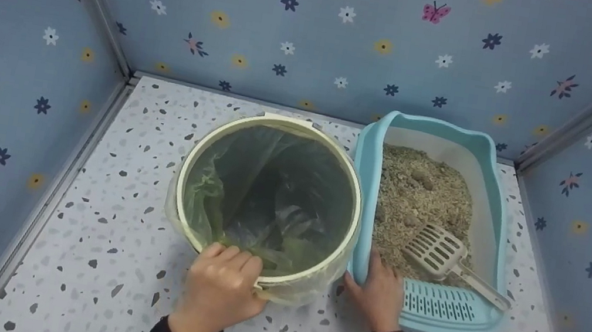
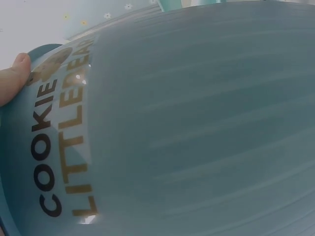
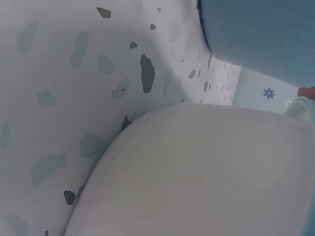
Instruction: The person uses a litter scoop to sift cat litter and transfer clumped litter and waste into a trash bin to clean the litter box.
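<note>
Setting: booth with blue flowered walls [image 1: 352, 38]; speckled terrazzo worktop [image 1: 109, 255] underfoot of all items.

Bin [image 1: 266, 203]: round, cream rim, lined with a greenish bag [image 1: 246, 182]; stands left of centre, touching or just beside the tray. Interior appears to hold nothing but bag folds.

Tray [image 1: 492, 221]: light blue litter tray, long axis running away from the person, filled with grainy litter [image 1: 422, 192] with a few clumps. Grated step at the near end.

Scoop [image 1: 440, 251]: pale slotted scoop lying on the litter, handle pointing toward the near right corner of the tray.

Left hand [image 1: 220, 290]: grip closed over the bin's near rim, fingers curled inside, pinching rim and bag.

Right hand [image 1: 380, 289]: holds the tray's near left corner, fingers over the rim, thumb outside. It is the hand nearer the scoop, which lies just right and beyond it.

Obscured: left wrist view is filled by a blue wall printed "COOKIE LITTLEBEAR", with only a fingertip [image 2: 15, 76] showing; which item this is cannot be told. Right wrist view shows mainly blurred pale plastic and worktop; no fingers clearly visible. Bin base hidden.
</note>
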Demonstrator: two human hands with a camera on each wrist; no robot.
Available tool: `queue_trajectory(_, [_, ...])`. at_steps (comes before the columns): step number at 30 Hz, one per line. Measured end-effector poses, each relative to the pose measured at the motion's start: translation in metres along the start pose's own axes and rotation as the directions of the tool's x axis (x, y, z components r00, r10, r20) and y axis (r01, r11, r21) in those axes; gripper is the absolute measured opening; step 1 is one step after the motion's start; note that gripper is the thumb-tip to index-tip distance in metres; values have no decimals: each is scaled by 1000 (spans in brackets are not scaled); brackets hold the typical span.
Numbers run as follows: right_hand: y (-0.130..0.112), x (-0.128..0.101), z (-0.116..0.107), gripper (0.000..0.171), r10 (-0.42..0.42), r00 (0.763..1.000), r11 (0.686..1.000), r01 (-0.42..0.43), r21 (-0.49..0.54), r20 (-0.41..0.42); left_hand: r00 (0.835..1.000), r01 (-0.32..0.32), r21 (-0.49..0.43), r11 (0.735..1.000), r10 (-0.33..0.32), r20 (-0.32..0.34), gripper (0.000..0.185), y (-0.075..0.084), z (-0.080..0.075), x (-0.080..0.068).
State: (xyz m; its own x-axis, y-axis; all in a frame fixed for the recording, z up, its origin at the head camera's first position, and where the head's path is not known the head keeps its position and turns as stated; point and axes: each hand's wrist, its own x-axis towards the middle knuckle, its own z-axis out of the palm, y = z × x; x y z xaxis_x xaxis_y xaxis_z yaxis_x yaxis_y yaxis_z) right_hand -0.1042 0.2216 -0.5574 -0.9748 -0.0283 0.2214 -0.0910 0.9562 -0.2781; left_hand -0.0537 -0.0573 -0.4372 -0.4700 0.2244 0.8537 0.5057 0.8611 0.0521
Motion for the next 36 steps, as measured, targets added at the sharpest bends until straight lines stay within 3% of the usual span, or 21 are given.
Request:
queue_trajectory(4, [0,0,0,83,9,1000,1000,-9,9,6,1000,-14,0,1000,14,-25,32,5,0,-1])
queue_trajectory(11, [2,-1,2,82,-1,1000,1000,1,1,0,998,-30,-11,999,29,-61,35,9,-1,0])
queue_trajectory(15, [3,-2,0,80,-13,1000,1000,13,2,17,997,-28,-18,999,26,-77,48,9,-1,0])
queue_trajectory(22, [19,3,-23,63,-28,991,975,-2,223,130,997,-29,-11,1000,28,-76,52,7,1,-2])
queue_trajectory(24, [31,8,-36,61,-18,991,971,-14,237,132,996,-34,-12,999,33,-85,56,7,1,-3])
queue_trajectory(29, [71,21,-64,63,-25,999,996,23,81,34,994,-39,-8,999,38,-98,58,6,2,-4])
queue_trajectory(36, [112,28,-86,62,-54,996,995,48,-89,-67,995,-38,-17,999,36,-93,55,7,3,-3])
